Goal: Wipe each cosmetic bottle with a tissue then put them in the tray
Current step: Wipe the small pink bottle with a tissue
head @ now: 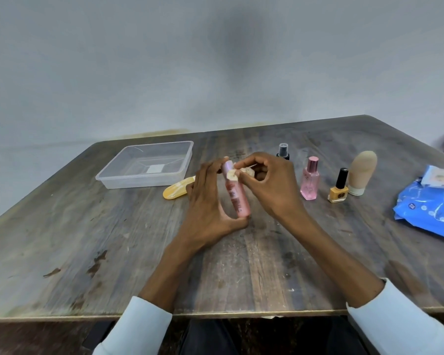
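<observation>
**Pink bottle held end to end while the tissue works its upper part**

The pink bottle (235, 193) is off the table (113, 239), to the right of the tray (105, 176) and nearer the person than it. Its long axis runs from the cap, pointing away and slightly toward the tray, down to the base, which points back toward the person. The left hand (205, 208) spans that axis: fingertips on the cap end, thumb curled under the base, so the bottle is gripped lengthwise. The right hand (267, 185) lies on the side of the bottle away from the tray, its fingers curled and pinching a crumpled tissue (235, 174) against the bottle's upper part, just below the cap.

The lower body looks not yet covered, so the tissue probably has to travel down the long axis toward the thumb. The left hand is the nearer one to the tray, which is open and appears to hold no bottle; I judge it the natural hand for placing.

A yellow tube (176, 192) lies just beside the tray's near wall. Four more bottles stand farther right of the tray, beyond the right hand.
</observation>
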